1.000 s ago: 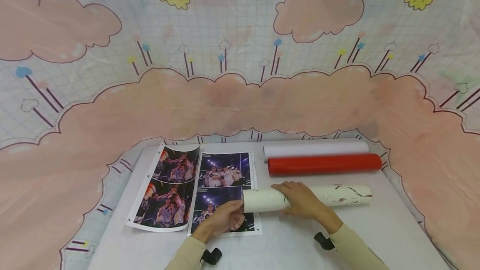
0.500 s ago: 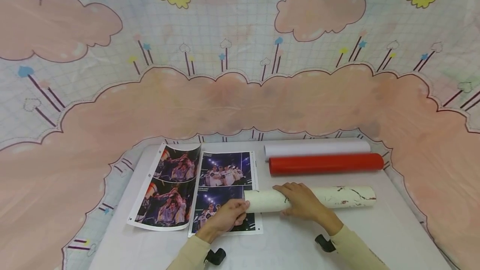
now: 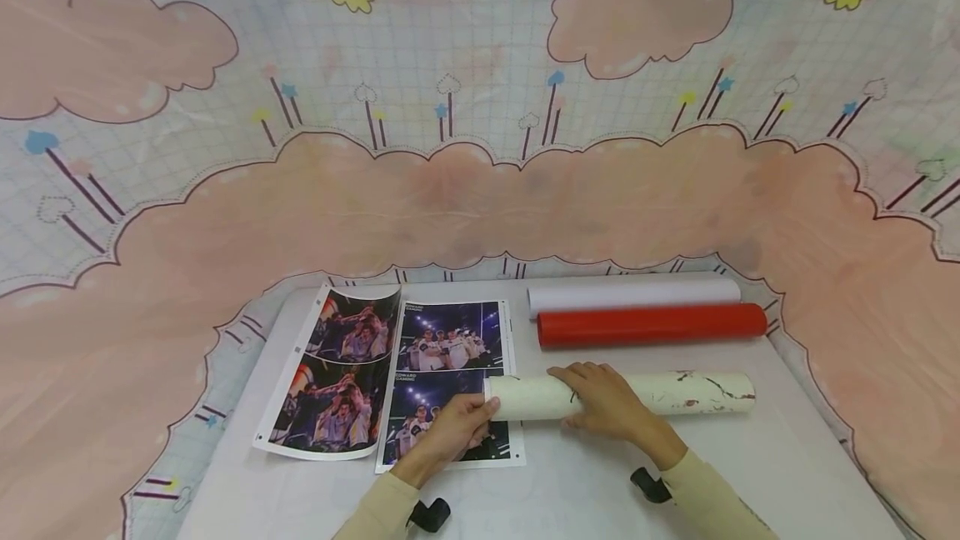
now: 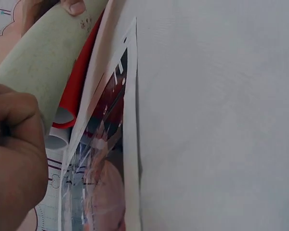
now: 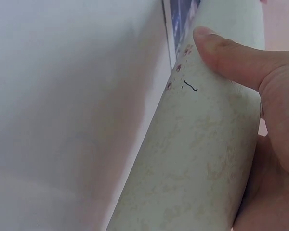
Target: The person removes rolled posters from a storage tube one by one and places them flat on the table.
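Note:
A cream paper roll with dark, branch-like marks lies crosswise in both hands, its left end over a photo sheet. My left hand pinches the roll's left end, thumb on the outside. In the left wrist view that hand has curled fingers at the roll's end. My right hand grips the roll around its middle from the near side. The right wrist view has the thumb laid across the mottled surface of the roll, the other fingers mostly hidden beneath.
A red roll and a white roll lie side by side behind the hands. Two photo sheets, a curled left one and a flatter right one, lie at the left on the white table. Patterned cloth hangs behind.
The left fingers have shifted slightly at the roll's left end, and the thumb now lies over its edge. The right hand keeps its place; the roll has barely moved.

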`<state>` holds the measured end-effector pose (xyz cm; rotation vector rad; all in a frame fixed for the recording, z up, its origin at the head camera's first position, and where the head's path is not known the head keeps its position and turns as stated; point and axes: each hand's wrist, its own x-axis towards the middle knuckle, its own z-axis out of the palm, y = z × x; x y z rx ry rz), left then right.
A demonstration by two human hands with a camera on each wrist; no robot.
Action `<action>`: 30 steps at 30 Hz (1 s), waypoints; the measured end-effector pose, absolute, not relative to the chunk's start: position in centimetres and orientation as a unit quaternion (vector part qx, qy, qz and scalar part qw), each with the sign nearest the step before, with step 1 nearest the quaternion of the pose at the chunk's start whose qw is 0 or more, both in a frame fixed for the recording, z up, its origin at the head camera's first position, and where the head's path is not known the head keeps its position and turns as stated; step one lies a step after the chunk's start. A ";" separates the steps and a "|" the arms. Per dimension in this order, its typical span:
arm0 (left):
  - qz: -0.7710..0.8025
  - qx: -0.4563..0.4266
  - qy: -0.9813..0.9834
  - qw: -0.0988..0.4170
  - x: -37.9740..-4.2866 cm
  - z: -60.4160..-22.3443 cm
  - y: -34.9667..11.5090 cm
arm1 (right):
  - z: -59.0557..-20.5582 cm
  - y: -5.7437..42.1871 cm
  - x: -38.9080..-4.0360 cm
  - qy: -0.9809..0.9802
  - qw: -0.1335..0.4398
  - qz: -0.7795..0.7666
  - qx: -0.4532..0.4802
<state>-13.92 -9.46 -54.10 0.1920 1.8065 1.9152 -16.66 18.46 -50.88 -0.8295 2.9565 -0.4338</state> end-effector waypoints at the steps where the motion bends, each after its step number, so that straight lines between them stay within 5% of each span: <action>1: 0.697 0.070 0.669 0.247 -13.9 -54.0 -9.5 | -50.8 18.5 -16.7 0.954 0.020 -0.139 -0.266; 30: 0.638 0.022 0.758 0.132 -13.4 -53.9 -9.9 | -50.8 19.8 -16.5 0.955 0.018 -0.137 -0.263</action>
